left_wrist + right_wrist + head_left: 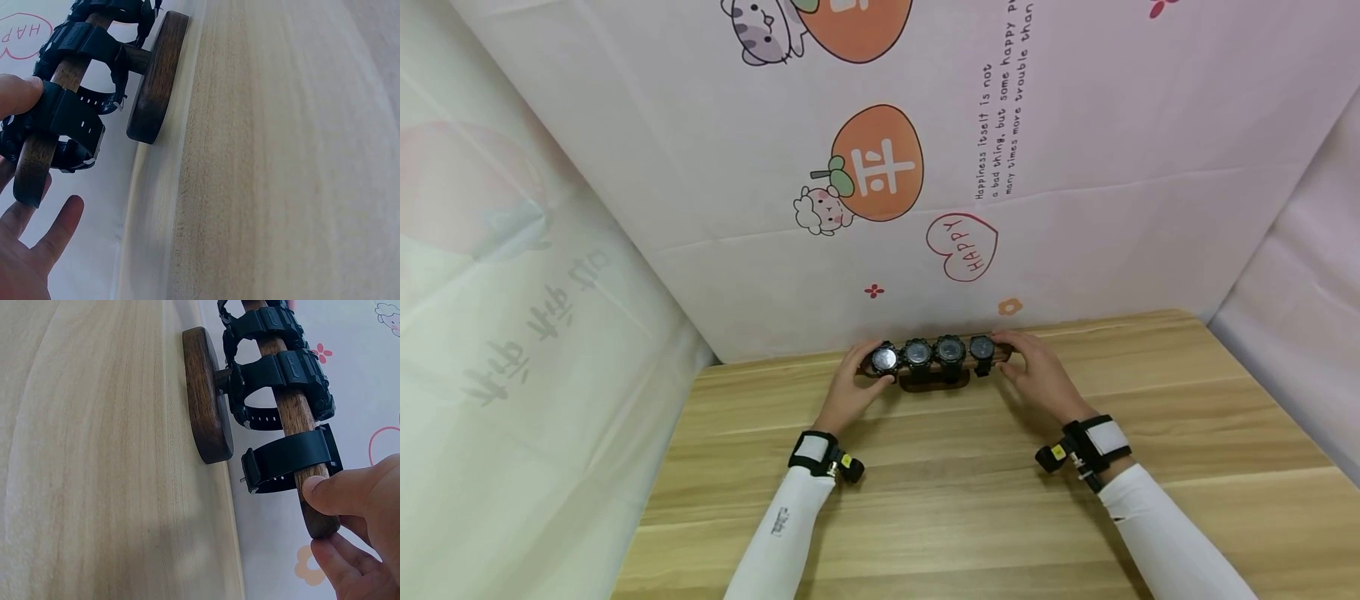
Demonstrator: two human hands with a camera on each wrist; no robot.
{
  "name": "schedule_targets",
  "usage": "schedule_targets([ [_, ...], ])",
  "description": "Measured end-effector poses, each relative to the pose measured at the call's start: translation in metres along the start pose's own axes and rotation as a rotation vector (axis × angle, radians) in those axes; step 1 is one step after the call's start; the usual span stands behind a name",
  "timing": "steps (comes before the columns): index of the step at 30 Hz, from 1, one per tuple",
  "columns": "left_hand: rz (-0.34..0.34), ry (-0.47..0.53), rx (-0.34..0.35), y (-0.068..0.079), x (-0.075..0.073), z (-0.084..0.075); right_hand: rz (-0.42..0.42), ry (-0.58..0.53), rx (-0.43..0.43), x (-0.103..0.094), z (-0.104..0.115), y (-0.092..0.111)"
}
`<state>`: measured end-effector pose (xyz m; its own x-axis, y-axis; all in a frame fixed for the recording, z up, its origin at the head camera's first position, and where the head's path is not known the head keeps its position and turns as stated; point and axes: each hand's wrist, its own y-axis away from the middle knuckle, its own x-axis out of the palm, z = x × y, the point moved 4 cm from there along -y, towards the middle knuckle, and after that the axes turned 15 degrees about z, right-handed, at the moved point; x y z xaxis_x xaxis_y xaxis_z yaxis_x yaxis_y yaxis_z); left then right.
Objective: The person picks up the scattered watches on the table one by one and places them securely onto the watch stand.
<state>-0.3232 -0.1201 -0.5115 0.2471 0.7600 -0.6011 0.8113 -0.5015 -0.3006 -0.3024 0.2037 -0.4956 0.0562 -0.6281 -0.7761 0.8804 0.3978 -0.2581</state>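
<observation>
A dark wooden watch stand (917, 383) stands at the back of the table, its long bar carrying several black wristwatches in a row. My left hand (848, 390) is around the leftmost wristwatch (67, 119), thumb on its strap and some fingers behind the bar (36, 164). At the opposite end, my right hand (1043, 382) pinches the bare tip of the bar (310, 478) between thumb and fingers, just beyond the rightmost wristwatch (290, 459). The fingertips behind the bar are partly hidden. The stand's oblong base (205, 394) shows below the watches.
A printed white cloth (760, 275) hangs right behind the stand, with another cloth (550, 350) along the left side. The wood-grain table (955, 500) extends under both forearms. Each wrist wears a strapped camera (850, 468).
</observation>
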Motion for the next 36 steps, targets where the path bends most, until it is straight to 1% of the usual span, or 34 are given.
schedule_targets([
  [4,0.01,-0.017,-0.015,0.001,-0.001,0.001,0.001,-0.007,-0.003,0.0,0.001,0.0],
  [8,0.026,-0.041,-0.029,0.002,-0.001,0.001,0.007,-0.012,0.011,0.001,0.001,0.0],
  [15,0.042,-0.047,-0.014,0.001,-0.002,0.002,0.016,-0.009,0.027,0.001,0.0,0.0],
  [25,0.046,-0.057,-0.003,0.002,-0.004,0.003,0.015,0.01,0.013,0.004,-0.002,-0.004],
  [30,0.064,-0.062,-0.042,0.005,-0.005,0.004,0.043,0.003,-0.016,0.005,-0.006,-0.001],
  [34,0.111,-0.084,-0.085,0.008,-0.009,0.002,0.062,-0.009,-0.037,-0.001,-0.009,0.005],
  [36,0.137,-0.119,-0.102,0.011,-0.014,0.0,0.06,-0.005,-0.04,-0.008,-0.011,0.009],
])
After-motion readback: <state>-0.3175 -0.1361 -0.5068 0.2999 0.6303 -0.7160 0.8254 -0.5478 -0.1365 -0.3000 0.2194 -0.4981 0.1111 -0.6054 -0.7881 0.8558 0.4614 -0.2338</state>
